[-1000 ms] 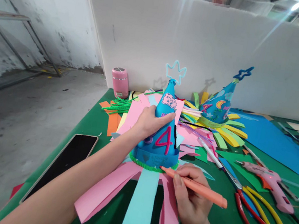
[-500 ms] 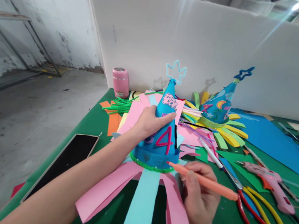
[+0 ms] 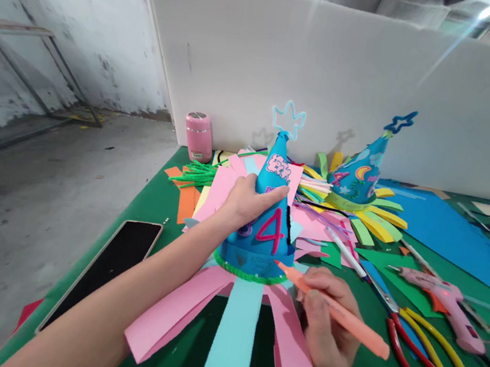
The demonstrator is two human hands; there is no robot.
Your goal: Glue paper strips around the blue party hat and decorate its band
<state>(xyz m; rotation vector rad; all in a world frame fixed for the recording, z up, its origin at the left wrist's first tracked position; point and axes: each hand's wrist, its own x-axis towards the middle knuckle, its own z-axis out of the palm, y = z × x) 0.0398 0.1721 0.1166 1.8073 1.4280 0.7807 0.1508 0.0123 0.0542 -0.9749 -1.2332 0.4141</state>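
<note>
A blue cone party hat [image 3: 263,212] stands upright in the middle of the table, with a light blue star on its tip, a pink number 4, a green fuzzy trim and pink and light blue paper strips [image 3: 231,338] fanning toward me. My left hand [image 3: 249,200] is wrapped around the cone's upper left side, thumb across its front. In my right hand [image 3: 330,317] is an orange marker [image 3: 344,319], its tip at the hat's blue brim band. Whether the tip presses on the band I cannot tell. Part of the cone is hidden behind my left hand.
A second decorated hat [image 3: 356,177] stands at the back right. Scissors [image 3: 415,346], a pink glue gun [image 3: 446,302] and blue paper [image 3: 444,229] lie right. A phone [image 3: 103,272] lies left. Behind are green pipe cleaners [image 3: 199,174] and a pink bottle [image 3: 198,138].
The orange marker has tilted, its back end lower and its tip slightly higher on the band. My left hand keeps its hold on the hat.
</note>
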